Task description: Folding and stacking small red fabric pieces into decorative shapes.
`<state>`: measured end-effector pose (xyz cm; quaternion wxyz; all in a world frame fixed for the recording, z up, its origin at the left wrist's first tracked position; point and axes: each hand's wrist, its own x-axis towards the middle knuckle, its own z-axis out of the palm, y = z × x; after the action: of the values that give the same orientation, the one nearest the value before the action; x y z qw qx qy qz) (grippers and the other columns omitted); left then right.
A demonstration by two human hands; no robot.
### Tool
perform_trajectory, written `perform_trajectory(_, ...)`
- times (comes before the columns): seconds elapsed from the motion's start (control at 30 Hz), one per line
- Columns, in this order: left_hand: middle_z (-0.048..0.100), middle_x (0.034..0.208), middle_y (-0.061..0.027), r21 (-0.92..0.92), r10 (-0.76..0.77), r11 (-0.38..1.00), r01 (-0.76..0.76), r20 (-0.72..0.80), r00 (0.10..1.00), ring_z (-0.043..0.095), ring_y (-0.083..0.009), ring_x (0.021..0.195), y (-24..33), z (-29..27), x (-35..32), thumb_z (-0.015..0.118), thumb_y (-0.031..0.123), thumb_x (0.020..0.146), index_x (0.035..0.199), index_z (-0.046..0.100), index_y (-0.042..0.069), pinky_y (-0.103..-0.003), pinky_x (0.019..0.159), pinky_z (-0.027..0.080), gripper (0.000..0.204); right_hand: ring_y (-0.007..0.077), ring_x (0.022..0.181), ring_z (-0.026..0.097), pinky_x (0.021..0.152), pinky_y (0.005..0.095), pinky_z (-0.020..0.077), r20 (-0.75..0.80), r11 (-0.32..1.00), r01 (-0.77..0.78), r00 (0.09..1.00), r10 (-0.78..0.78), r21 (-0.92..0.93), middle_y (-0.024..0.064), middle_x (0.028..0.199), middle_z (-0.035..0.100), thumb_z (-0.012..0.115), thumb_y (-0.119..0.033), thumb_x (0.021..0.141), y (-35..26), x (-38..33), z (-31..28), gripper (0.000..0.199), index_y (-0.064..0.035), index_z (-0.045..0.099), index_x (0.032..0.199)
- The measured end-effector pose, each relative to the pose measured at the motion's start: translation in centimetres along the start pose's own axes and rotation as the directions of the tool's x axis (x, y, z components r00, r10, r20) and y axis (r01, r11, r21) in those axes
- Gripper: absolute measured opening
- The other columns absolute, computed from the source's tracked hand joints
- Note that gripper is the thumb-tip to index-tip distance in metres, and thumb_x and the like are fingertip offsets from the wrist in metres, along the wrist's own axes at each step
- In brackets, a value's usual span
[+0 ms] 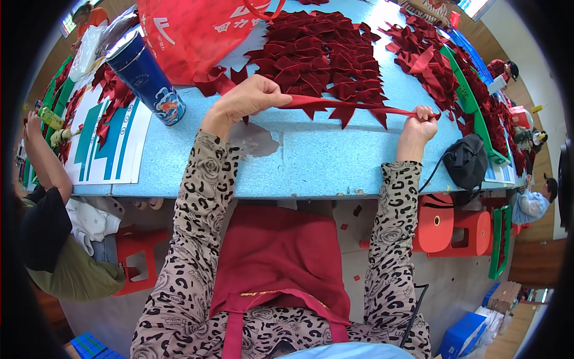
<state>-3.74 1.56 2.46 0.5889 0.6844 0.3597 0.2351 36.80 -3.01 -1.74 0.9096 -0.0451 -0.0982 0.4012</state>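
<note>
Partly hidden: red ribbon (pixel 341 104) | left fingers (pixel 276 99), right fingers (pixel 425 112): pinching it taut | red bag (pixel 194 42): top cut off

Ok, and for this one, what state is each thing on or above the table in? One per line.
Left hand: closed on the red ribbon
Right hand: closed around the ribbon's right part
Red ribbon: drawn nearly straight between the hands
Dark red bows: shaped, massed in overlapping rows
Blue tumbler: standing, appears lidded
Red bag: standing, contents hidden
Black pouch: resting near the edge, closure unclear
</note>
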Motion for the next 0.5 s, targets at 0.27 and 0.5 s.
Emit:
perform_trajectory(0.27, 0.045, 0.055, 0.0079, 0.003, 0.028, 1.000, -0.028, -0.085, 0.996, 0.036, -0.0012, 0.051, 0.7, 0.0, -0.2, 0.067, 0.025, 0.084, 0.060, 0.057, 0.008, -0.020, 0.048, 0.028, 0.031, 0.0152, 0.053, 0.046, 0.045, 0.0291, 0.0339, -0.105, 0.955, 0.147, 0.978, -0.179, -0.258, 0.0077, 0.067, 0.052, 0.033, -0.024, 0.091, -1.3, -0.3, 1.7, 0.027, -0.0047, 0.047, 0.078)
perform_trajectory(0.5, 0.053, 0.066, 0.0068, -0.162, 0.192, 0.971, -0.176, 0.086, 0.978, 0.045, 0.0008, 0.062, 1.6, 1.2, 0.4, 0.067, 0.020, 0.085, 0.071, 0.061, 0.006, -0.017, 0.054, 0.034, 0.021, 0.0186, 0.085, 0.060, 0.077, 0.0283, 0.0462, 0.509, -0.029, 0.701, 0.489, -0.708, -0.713, 0.0123, 0.093, 0.065, 0.040, -0.022, 0.093, 0.8, -5.4, 7.3, 0.029, 0.0015, 0.056, 0.091)
